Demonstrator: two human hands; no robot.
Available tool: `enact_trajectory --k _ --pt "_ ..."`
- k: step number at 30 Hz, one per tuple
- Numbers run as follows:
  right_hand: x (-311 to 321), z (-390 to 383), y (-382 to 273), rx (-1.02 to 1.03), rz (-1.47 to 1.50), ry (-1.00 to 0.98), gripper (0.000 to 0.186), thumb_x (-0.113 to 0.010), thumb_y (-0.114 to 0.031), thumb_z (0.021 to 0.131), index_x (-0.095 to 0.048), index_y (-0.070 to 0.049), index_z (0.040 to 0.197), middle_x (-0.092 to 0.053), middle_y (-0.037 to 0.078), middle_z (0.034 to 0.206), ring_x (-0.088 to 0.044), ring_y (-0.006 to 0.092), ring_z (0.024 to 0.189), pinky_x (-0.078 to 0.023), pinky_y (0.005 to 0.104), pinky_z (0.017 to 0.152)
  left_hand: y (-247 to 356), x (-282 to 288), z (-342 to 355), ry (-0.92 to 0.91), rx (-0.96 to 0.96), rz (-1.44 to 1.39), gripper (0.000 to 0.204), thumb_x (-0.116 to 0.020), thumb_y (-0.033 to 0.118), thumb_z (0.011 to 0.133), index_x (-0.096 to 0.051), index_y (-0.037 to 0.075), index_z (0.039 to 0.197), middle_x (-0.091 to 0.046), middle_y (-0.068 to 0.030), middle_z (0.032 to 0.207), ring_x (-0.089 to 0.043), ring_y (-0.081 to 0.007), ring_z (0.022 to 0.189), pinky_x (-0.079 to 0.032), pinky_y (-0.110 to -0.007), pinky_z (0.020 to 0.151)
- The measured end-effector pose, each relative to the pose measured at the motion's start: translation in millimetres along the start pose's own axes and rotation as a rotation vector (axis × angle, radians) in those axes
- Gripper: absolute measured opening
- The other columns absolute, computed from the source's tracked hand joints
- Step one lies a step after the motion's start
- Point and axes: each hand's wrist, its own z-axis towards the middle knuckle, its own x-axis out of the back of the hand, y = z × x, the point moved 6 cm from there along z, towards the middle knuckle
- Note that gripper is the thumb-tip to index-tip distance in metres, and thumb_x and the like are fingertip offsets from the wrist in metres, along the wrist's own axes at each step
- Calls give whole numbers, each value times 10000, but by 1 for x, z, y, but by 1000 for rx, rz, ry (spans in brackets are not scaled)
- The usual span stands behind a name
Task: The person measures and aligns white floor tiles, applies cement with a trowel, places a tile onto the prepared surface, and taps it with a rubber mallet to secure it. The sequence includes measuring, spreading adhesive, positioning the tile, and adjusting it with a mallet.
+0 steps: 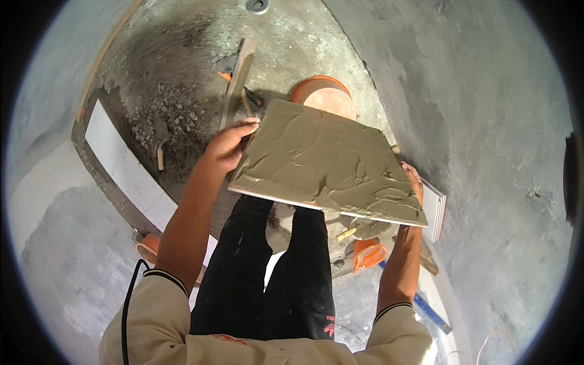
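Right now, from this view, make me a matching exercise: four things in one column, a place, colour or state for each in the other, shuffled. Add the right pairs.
Things
1. Large tile
2. Round tub
3. Row of white tiles
4. Long straight bar

Descriptions
A. Left of the left forearm
B. Blue, at the lower right
C. Spread with grey-brown paste, held by the left hand and right hand
D. Orange-rimmed, partly hidden behind the far edge of thing 1

Pairs: 1-C, 2-D, 3-A, 4-B

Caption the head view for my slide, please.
Left hand and right hand hold a mortar-coated tile above a rubble-strewn floor.
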Motion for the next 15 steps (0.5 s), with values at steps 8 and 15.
enact_trajectory --k 8,15 --pt "12 48 2 242 125 -244 290 -661 -193 1020 -635 -37 1263 -723 106 1162 -709 203 1012 -585 345 918 0 -20 15 -120 -57 -232 318 -770 181 937 -712 16 1203 -722 -95 1147 -683 -204 1038 -541 -352 959" --pt "16 58 -22 725 -429 -65 302 -693 -170 996 -674 50 1201 -678 130 1196 -635 239 1115 -500 386 1024 2 -37 -13 170 -942 362 385 -846 190 862 -729 34 1195 -732 -72 1109 -679 -171 1018 -566 -327 885"
